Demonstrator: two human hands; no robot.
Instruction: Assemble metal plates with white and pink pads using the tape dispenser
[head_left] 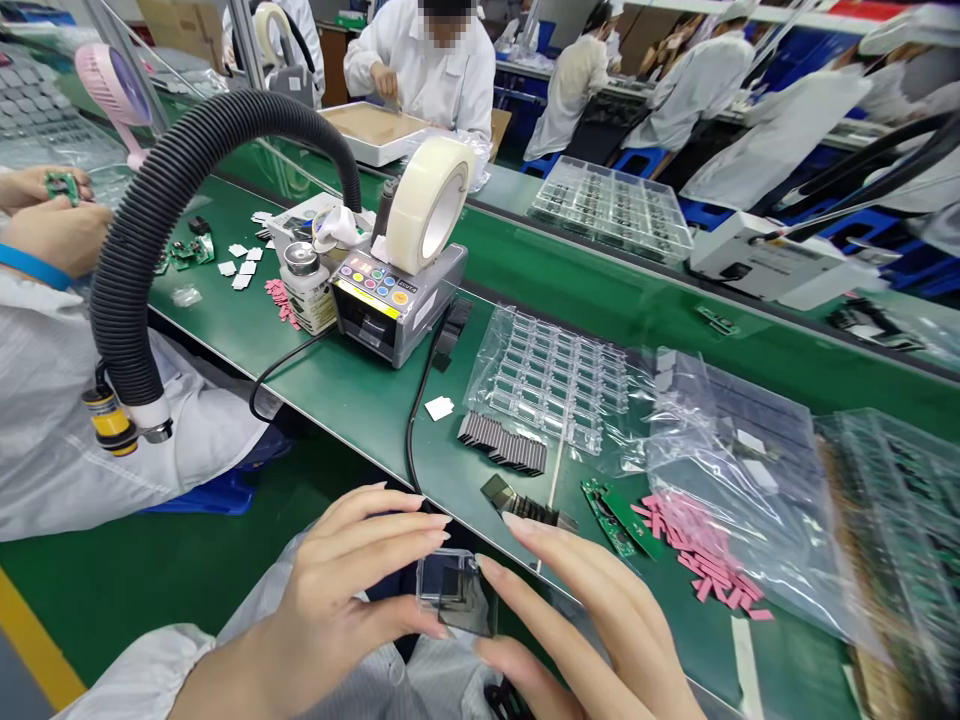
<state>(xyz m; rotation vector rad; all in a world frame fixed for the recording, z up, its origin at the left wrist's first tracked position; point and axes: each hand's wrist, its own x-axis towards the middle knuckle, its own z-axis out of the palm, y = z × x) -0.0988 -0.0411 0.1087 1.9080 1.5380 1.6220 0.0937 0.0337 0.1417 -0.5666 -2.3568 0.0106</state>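
A small clear plastic frame with a dark panel point(448, 585) is held over my lap, near the table's front edge. My left hand point(337, 585) pinches its left side, thumb below and fingers above. From the right, my right hand point(600, 610) grips the other side between index finger and thumb, where a dark, see-through film-like part shows. Just beyond my fingers lie thin dark glassy plates point(525, 503) and a row of dark strips point(502, 443). Green circuit boards point(619, 518) rest beyond my right hand, beside pink strips point(705, 555).
A tape dispenser point(397, 300) with a large roll stands beyond, next to a bottle point(307, 290). A black ribbed hose point(120, 260) arches at left. Clear trays point(559, 375) and plastic bags point(735, 480) cover the right. A co-worker's hands point(56, 225) work at far left.
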